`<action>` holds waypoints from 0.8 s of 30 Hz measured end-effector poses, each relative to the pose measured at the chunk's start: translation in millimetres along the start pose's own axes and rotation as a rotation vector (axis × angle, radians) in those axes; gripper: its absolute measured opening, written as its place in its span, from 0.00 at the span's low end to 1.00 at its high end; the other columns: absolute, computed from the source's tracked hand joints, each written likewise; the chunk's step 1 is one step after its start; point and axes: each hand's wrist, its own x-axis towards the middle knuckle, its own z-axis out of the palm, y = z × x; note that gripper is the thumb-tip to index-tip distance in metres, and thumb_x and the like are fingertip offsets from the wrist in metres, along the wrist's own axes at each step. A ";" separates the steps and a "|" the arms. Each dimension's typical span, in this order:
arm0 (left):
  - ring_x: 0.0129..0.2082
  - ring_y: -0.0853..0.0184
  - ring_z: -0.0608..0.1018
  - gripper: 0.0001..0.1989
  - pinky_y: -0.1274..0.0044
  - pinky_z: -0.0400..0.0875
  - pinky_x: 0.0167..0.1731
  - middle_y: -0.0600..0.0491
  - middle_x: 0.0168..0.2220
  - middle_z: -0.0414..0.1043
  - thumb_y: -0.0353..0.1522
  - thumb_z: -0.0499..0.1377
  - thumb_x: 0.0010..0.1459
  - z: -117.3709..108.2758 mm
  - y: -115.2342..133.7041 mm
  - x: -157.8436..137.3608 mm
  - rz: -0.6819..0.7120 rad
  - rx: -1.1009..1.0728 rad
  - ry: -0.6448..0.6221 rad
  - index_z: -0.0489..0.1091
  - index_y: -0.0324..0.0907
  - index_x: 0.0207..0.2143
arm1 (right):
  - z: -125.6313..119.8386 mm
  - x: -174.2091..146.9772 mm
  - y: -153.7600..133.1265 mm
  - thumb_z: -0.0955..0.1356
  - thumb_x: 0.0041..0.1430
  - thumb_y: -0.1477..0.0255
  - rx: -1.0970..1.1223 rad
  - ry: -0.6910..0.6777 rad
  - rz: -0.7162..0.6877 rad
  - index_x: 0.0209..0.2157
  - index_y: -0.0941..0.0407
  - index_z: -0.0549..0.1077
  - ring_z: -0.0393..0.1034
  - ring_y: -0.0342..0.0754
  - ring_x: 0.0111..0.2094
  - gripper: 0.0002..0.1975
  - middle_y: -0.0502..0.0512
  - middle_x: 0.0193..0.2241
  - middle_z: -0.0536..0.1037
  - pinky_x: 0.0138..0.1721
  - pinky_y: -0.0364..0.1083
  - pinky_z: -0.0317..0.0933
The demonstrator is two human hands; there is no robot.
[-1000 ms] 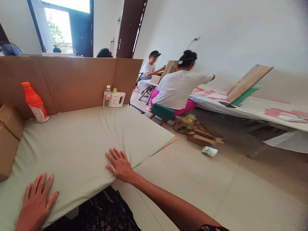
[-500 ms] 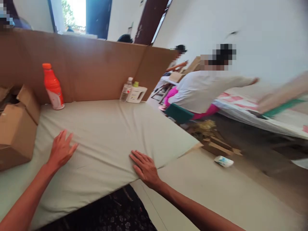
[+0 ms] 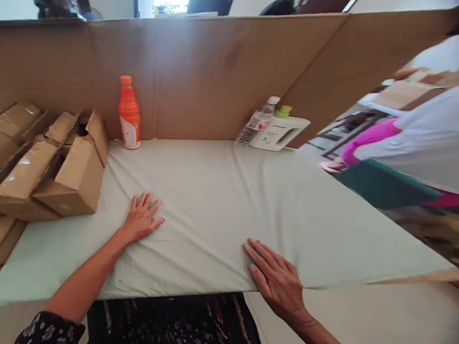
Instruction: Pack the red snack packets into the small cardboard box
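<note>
My left hand [image 3: 142, 219] lies flat on the pale green cloth [image 3: 204, 191] that covers the table, its fingers spread and holding nothing. To the right, near the table's front edge, my right hand [image 3: 274, 277] rests palm down on the same cloth with fingers stretched out. Shallow creases run across the cloth around both hands. Beyond my left hand, an orange bottle [image 3: 129, 112] stands upright against the cardboard wall. Farther back from my right hand, a clear plastic bottle [image 3: 256, 123] leans beside a white jug with a green cap [image 3: 281, 131].
Several open cardboard boxes [image 3: 77, 177] are grouped at the left of the table. A tall cardboard panel [image 3: 201, 81] closes off the back. At the right sits a person in a pale top [image 3: 426, 129] on a green chair [image 3: 383, 184], beyond the slanting table edge.
The view has swung left and levelled, bringing more boxes into sight and most of the right side of the room out. Both hands remain on the cloth.
</note>
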 end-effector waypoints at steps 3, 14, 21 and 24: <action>0.73 0.49 0.50 0.33 0.53 0.42 0.69 0.41 0.73 0.48 0.49 0.49 0.68 3.1 12.4 -10.8 -0.062 -0.023 0.005 0.56 0.43 0.69 | 1.2 -3.3 1.9 0.61 0.69 0.70 -0.004 0.014 -0.037 0.63 0.55 0.66 0.70 0.56 0.57 0.23 0.61 0.56 0.77 0.53 0.52 0.60; 0.72 0.51 0.52 0.33 0.54 0.42 0.69 0.40 0.72 0.51 0.49 0.51 0.66 8.7 75.1 -74.8 -0.190 -0.110 0.033 0.58 0.43 0.68 | 5.5 -10.9 2.8 0.59 0.70 0.68 0.072 0.067 -0.074 0.66 0.53 0.64 0.73 0.59 0.55 0.25 0.62 0.55 0.78 0.49 0.55 0.63; 0.72 0.52 0.53 0.33 0.56 0.43 0.69 0.42 0.71 0.54 0.48 0.57 0.63 11.9 72.8 -76.2 -0.215 -0.200 0.079 0.61 0.43 0.65 | 9.4 -12.9 6.4 0.58 0.70 0.67 0.081 0.072 -0.084 0.70 0.51 0.56 0.73 0.61 0.53 0.28 0.63 0.55 0.78 0.46 0.57 0.64; 0.72 0.50 0.53 0.32 0.53 0.42 0.69 0.42 0.71 0.54 0.47 0.59 0.63 12.9 74.6 -75.9 -0.211 -0.254 0.094 0.62 0.42 0.65 | 7.4 -13.3 6.5 0.58 0.70 0.67 0.086 0.061 -0.092 0.70 0.53 0.57 0.73 0.62 0.53 0.28 0.65 0.55 0.77 0.46 0.57 0.64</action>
